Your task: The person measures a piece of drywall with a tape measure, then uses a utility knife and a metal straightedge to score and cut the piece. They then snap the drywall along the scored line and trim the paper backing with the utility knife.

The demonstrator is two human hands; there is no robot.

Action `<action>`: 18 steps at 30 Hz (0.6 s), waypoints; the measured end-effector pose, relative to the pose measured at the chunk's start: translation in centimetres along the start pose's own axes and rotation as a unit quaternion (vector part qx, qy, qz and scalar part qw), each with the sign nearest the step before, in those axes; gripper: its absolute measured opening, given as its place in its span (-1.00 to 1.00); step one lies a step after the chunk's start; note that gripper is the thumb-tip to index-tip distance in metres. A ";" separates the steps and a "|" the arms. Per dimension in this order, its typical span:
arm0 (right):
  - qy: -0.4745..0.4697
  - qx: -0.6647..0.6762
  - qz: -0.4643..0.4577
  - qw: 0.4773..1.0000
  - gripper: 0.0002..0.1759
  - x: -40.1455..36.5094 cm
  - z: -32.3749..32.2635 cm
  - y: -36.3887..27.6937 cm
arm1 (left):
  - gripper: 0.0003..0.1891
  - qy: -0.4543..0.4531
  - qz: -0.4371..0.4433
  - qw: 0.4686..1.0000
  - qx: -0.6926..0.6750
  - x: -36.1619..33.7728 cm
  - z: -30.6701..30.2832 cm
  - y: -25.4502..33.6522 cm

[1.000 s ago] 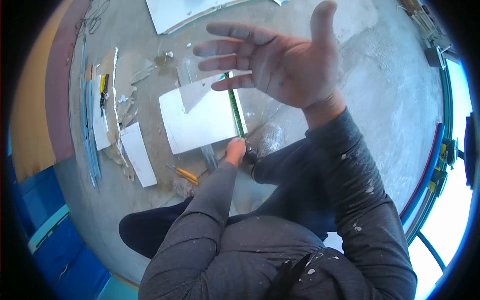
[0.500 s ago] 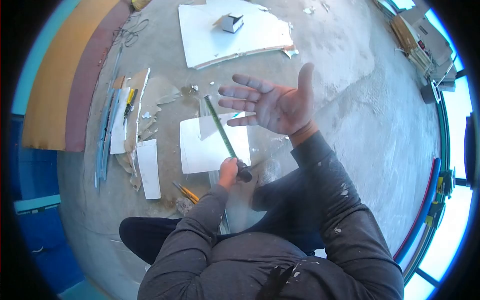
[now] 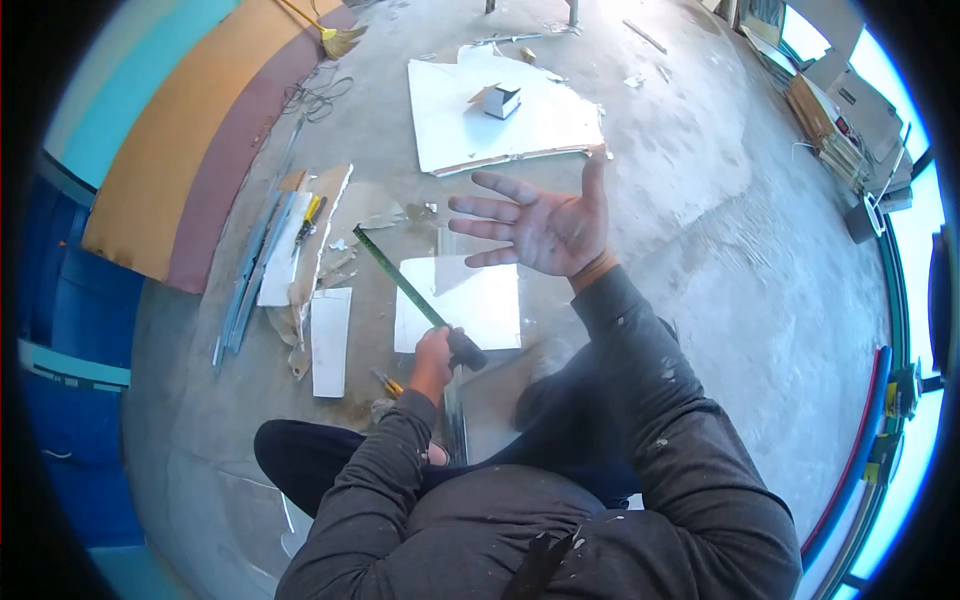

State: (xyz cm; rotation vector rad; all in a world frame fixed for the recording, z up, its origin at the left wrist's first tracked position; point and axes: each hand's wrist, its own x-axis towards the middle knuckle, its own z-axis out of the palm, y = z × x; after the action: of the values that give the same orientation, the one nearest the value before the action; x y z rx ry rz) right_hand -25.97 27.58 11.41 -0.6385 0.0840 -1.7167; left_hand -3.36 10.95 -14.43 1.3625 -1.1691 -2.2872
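"Currently, where's the green-bladed black tape measure?"

"Extended over the white rectangular panel, gripped in my left hand; my right hand is open, empty. Any shift, I judge, needs a steady blade."

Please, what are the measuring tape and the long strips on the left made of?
Tape case: perhaps rubber or plastic, dark and dull.
Tape blade: likely coated steel, thin, green and standing out straight.
Long strips: probably bare metal, from their grey-blue sheen.
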 end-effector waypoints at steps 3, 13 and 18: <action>0.002 0.002 0.005 1.000 0.49 0.2 0.7 0.6 | -0.85 0.000 -0.001 1.000 -0.003 -2.3 -0.5 0.7; 0.082 -0.120 0.070 0.987 0.37 0.2 -0.7 2.0 | -0.85 0.039 0.033 0.997 0.052 -2.9 -1.6 0.4; 0.307 -0.531 0.359 0.703 -0.02 0.4 -4.4 5.8 | -0.80 0.016 0.001 0.999 0.029 -3.6 0.9 0.1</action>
State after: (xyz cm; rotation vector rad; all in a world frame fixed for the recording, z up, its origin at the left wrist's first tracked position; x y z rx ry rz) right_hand -22.84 24.46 5.57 -0.6572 1.6813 -0.8797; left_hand -2.18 13.38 -11.87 1.4106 -1.2346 -2.2388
